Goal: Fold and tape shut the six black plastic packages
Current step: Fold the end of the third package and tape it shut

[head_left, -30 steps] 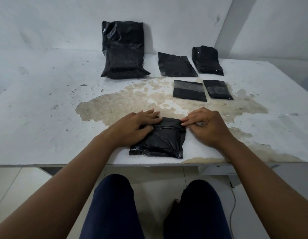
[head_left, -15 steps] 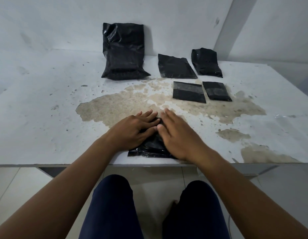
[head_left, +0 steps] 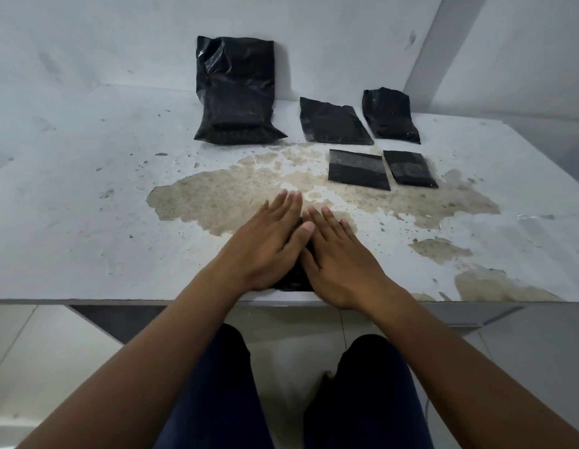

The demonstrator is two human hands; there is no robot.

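Both hands lie flat with straight fingers, side by side, the left hand (head_left: pixel 265 244) and right hand (head_left: pixel 340 264) pressing down on a package (head_left: pixel 293 281) at the counter's (head_left: pixel 87 222) near edge, so that only a dark sliver shows between and below the palms. It looks like thin, limp, slick plastic, light and easily creased, best pinched at its folded edge. Five more packages lie well apart, farther back.

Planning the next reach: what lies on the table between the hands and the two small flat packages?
Nothing: the head view shows only bare, stained table between the hands and small flat packages.
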